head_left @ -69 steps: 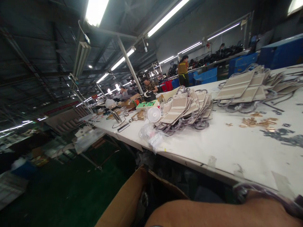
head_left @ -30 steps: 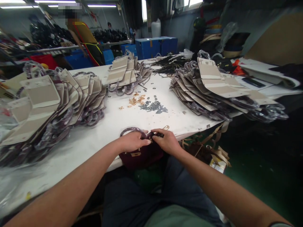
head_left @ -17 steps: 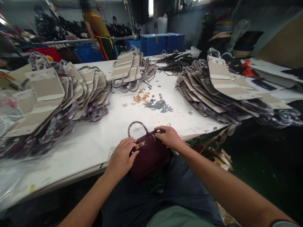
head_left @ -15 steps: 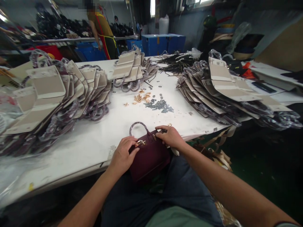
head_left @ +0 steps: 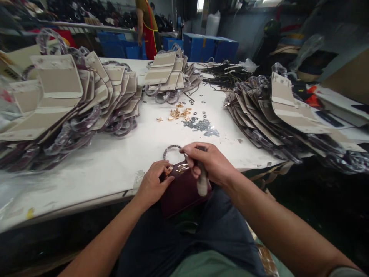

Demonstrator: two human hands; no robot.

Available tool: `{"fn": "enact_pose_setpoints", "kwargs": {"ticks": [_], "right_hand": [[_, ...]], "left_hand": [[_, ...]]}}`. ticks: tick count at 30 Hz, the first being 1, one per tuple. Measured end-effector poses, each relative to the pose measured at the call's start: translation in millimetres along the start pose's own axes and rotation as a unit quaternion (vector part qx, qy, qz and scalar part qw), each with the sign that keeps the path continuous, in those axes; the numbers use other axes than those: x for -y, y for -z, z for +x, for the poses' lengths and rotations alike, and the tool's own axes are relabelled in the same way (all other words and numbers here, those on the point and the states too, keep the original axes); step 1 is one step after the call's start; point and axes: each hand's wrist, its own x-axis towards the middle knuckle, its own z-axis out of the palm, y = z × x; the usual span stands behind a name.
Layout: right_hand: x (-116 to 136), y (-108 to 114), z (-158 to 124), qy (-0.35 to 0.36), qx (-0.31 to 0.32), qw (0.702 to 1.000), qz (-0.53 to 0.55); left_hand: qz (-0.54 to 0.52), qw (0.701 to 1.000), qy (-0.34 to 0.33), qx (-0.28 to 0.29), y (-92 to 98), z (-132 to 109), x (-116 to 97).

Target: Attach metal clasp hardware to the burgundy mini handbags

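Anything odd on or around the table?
Gold parts and dark plates lie strewn loose on the table, uncontained; the right-hand pile seems to jut past the table's edge, which looks precarious. No damage visible on the bag.

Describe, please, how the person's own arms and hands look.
The left hand and right hand are bare, with no glove or watch that I can see. Both forearms are uncovered too. Only the right arm shows a sleeve, its greyish edge at the picture's corner.
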Motion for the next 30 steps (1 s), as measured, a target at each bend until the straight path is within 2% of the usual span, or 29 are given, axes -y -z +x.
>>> {"fn": "enact_pose_setpoints", "kwargs": {"ticks": [3, 7, 9, 11, 15, 18, 30], "right_hand": [[-6, -22, 54, 0.012, 0.006, 0.996, 0.088], [-22, -31, 123, -0.003, 0.003, 0.995, 0.100], [-33, -30, 145, -0.015, -0.006, 0.995, 0.095], [-44, -29, 159, -0.039, 0.012, 0.995, 0.090], [-60, -28, 166, -0.114, 0.067, 0.987, 0.090], [-65, -27, 165, -0.151, 0.083, 0.981, 0.087], [-80, -29, 164, -0.149, 0.048, 0.986, 0.050]], "left_hand": [[-0.026, 1.000, 0.005, 0.000, 0.0, 0, 1], [-0.043, 0.999, 0.004, 0.011, -0.4, 0, 3], [-0.039, 0.999, 0.005, 0.012, -1.2, 0, 6], [-0.038, 0.999, -0.002, 0.011, -2.1, 0, 8], [-0.049, 0.999, -0.015, 0.000, -2.9, 1, 11], [-0.051, 0.999, -0.015, -0.003, -3.0, 1, 12], [-0.044, 0.999, -0.027, -0.008, -7.5, 1, 12]]}}
